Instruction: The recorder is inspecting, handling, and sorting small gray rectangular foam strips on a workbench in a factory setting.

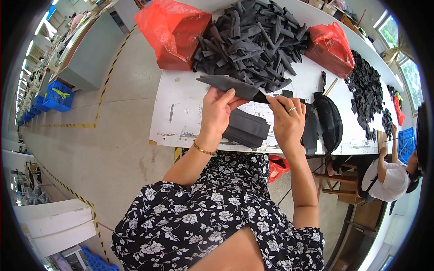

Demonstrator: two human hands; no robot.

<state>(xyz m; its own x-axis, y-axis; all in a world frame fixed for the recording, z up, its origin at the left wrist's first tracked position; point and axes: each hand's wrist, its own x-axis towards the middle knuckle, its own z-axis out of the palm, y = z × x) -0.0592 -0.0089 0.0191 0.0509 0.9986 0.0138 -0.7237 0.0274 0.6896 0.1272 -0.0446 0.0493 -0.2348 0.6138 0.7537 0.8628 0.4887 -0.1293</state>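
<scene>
Together, left hand (pixel 217 110) and right hand (pixel 285 118) pinch grey fabric strip (pixel 228 85).

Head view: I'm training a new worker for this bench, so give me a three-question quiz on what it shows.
1. True or false: both hands hold the same dark fabric piece.
2. Which hand wears a ring? A) left hand B) right hand
3. What colour are the two plastic bags beside the heap of dark strips on the white table?

Key: 1 true; 2 B; 3 red.
</scene>
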